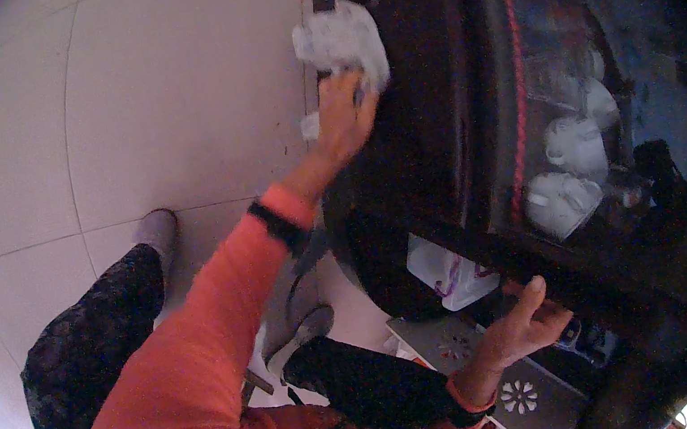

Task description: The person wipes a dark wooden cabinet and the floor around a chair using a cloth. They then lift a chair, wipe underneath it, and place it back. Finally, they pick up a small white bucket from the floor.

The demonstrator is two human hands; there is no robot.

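My left hand [343, 112] reaches far forward and grips a white crumpled cloth or tissue [341, 37], blurred. The cloth lies against the dark side of a piece of furniture [413, 100], beside the tiled floor. Lower down, my right hand [514, 336] is at the furniture's dark near edge, thumb raised and fingers curled. Shadow hides whether those fingers hold the edge. Just beyond it sits a white, plastic-looking piece [452, 271] with purple marks.
A red braided cord [516, 63] runs along the glassy top [587, 3], where several whitish shapes [563, 201] show. Below my right hand is a grey panel [548, 378] with flower-shaped cutouts. Pale floor tiles [180, 92] spread left. A small white piece [310, 126] lies near my left wrist.
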